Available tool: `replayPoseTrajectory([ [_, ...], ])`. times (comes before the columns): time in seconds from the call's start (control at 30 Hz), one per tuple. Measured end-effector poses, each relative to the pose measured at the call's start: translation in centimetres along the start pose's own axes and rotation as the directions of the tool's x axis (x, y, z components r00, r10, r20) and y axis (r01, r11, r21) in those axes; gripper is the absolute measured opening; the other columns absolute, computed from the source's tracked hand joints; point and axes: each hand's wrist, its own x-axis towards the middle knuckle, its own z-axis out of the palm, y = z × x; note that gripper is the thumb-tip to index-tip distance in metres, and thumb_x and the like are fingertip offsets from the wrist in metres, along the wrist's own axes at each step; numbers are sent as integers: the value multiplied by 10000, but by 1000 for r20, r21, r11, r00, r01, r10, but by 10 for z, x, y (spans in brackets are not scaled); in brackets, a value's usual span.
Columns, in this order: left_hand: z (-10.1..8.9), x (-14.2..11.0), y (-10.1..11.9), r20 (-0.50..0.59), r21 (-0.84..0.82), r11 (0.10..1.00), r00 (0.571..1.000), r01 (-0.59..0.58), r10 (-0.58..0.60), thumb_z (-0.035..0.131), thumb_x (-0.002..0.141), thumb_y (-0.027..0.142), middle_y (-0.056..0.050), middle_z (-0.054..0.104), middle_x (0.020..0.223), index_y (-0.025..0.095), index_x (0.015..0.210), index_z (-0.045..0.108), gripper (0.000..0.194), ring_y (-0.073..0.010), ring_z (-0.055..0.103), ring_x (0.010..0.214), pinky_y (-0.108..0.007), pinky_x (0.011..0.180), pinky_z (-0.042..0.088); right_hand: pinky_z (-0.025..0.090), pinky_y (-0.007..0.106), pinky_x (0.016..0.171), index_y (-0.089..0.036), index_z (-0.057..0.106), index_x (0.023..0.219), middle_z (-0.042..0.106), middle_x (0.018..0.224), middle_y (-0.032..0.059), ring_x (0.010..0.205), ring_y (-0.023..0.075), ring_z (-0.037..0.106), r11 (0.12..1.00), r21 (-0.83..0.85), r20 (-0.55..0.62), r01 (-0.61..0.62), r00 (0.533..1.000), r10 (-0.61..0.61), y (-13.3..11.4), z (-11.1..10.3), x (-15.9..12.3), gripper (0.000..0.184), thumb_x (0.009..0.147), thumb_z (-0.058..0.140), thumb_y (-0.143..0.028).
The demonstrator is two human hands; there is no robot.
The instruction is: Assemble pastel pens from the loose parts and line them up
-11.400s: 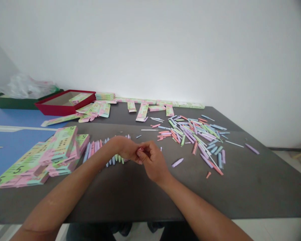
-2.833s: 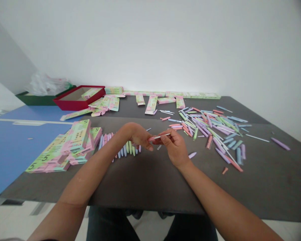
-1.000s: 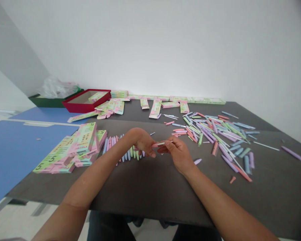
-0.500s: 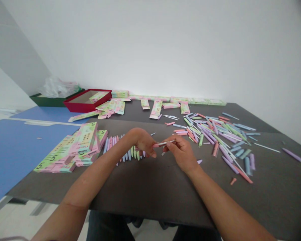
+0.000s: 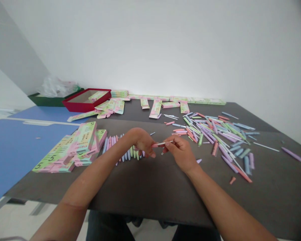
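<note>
My left hand is closed on a pink pen barrel just above the dark table. My right hand pinches the far end of a thin white refill whose near end meets the pink barrel. Behind my left hand lies a row of finished pastel pens, side by side. To the right a loose heap of pastel pen parts is spread over the table.
A stack of green and pink flat cartons lies to the left. A red tray and a green tray stand at the back left, more cartons along the wall. A blue table adjoins on the left.
My hands have stayed close together with the pink barrel and white refill between them. Over the last second only small shifts of the fingers and the camera show.
</note>
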Motion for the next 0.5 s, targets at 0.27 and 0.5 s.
replayPoseTrajectory([
  [0.27, 0, 2, 1, -4, 38, 999, 1000, 15, -15, 529, 797, 408, -90, 685, 942, 174, 1090, 550, 376, -200, 629, 706, -266, 546, 463, 453, 248, 555, -175, 594, 819, 650, 698, 16, 590, 126, 589, 1000, 6, 29, 17, 999, -17, -3, 2, 0, 148, 826, 522, -303],
  [0.5, 1, 1, 0, -53, 41, 999, 998, -13, 15, 575, 763, 405, -44, 701, 899, 212, 1109, 549, 397, -181, 634, 700, -246, 572, 466, 411, 234, 539, -175, 603, 773, 621, 605, -5, 570, 127, 568, 989, -150, 76, -4, 997, 16, -6, -2, 1, 89, 786, 530, -224],
])
